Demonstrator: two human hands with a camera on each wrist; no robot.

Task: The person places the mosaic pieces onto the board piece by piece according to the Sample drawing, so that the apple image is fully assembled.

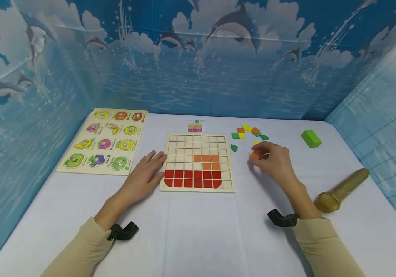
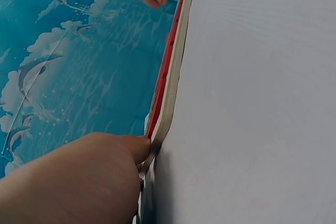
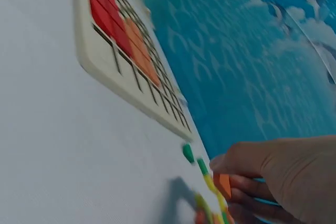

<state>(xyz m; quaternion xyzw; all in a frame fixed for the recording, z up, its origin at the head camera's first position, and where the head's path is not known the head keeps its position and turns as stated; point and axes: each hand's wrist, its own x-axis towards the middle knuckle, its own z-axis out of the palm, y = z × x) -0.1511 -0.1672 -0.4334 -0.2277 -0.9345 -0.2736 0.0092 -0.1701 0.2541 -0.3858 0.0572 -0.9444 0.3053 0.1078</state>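
Note:
A wooden grid board [image 1: 175, 143] lies in the middle of the white table, with red tiles [image 1: 192, 179] filling its bottom rows and orange tiles [image 1: 208, 161] above them. My left hand [image 1: 149, 169] lies flat with straight fingers against the board's left edge [image 2: 165, 114]. Right of the board, my right hand [image 1: 270, 157] pinches an orange tile [image 1: 254, 155], also seen in the right wrist view [image 3: 224, 183]. Loose green, yellow and orange pieces [image 1: 249, 132] lie just beyond that hand. A small pattern card [image 1: 196, 125] sits behind the board.
A fruit peg puzzle [image 1: 106, 140] lies at the left. A green block [image 1: 310, 138] sits at the far right, and a gold microphone [image 1: 341, 190] lies near the right forearm. Dolphin-print walls close in the table on three sides.

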